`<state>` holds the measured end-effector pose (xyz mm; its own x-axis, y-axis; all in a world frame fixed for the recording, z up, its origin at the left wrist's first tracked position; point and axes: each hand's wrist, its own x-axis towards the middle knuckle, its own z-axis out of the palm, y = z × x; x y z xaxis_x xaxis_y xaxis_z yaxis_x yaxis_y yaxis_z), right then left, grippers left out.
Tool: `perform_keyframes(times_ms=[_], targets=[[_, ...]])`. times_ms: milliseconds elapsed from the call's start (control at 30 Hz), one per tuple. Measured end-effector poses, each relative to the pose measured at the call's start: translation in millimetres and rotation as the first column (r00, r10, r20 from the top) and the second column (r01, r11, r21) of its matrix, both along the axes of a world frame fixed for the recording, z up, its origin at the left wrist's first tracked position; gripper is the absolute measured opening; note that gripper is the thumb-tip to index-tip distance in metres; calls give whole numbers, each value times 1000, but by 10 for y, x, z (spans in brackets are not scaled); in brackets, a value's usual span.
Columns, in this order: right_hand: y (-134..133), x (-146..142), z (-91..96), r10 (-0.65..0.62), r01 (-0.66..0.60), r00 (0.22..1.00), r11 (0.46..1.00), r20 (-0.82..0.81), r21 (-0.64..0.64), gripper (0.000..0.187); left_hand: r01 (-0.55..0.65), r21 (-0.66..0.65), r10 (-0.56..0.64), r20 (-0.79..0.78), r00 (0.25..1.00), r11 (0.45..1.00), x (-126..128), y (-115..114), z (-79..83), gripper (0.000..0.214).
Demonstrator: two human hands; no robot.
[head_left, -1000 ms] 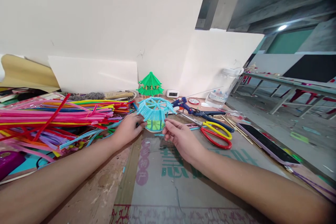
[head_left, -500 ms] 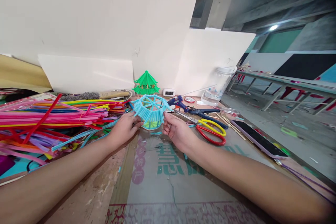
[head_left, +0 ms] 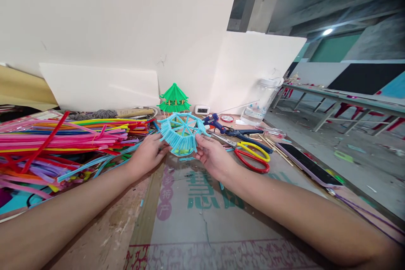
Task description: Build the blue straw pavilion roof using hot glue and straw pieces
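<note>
A light-blue pipe-cleaner roof frame [head_left: 181, 138], round with spokes and a fringed edge, is held up between my two hands. My left hand [head_left: 149, 154] has its fingers closed at the frame's left edge. At the right edge, my right hand [head_left: 211, 154] pinches it between thumb and fingers. Just behind stands a green pipe-cleaner pavilion [head_left: 174, 98] with a tiered, pointed roof. Short blue pieces [head_left: 187, 159] lie on the table sheet below the frame.
Bundled colourful pipe cleaners [head_left: 63, 139] fill the left side. To the right lie a glue gun [head_left: 215, 122], pliers [head_left: 249, 137], scissors [head_left: 253, 154], thin sticks [head_left: 278, 149] and a phone [head_left: 308, 163]. Behind them are a water bottle [head_left: 259, 100], a small clock [head_left: 201, 109] and white boards [head_left: 114, 29].
The blue frame has tilted slightly, so its spokes and fringe show more fully. Both hands keep their places on it. The whole view has shifted a little.
</note>
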<state>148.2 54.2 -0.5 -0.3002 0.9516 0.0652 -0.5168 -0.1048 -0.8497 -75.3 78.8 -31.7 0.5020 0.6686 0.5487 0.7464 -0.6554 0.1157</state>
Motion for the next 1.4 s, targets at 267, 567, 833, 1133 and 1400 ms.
perform_keyframes(times_ms=[267,567,833,1133,1400], targets=[[-48,-5,22,-44,45,997,999,55,-8,36,9,10,-9,1,1000,1000,4,3,-2,23],[-61,0,28,-28,29,999,999,29,-26,36,9,17,-9,7,1000,1000,3,11,-13,22],[-76,-15,14,-80,81,990,997,115,-2,39,40,38,-40,5,999,998,-11,24,-26,23],[-91,-32,5,-117,115,980,993,164,21,43,46,47,-46,7,999,998,-6,20,-23,23],[-87,-16,-13,-86,79,987,995,133,60,44,36,45,-36,2,999,998,-10,25,-25,22]])
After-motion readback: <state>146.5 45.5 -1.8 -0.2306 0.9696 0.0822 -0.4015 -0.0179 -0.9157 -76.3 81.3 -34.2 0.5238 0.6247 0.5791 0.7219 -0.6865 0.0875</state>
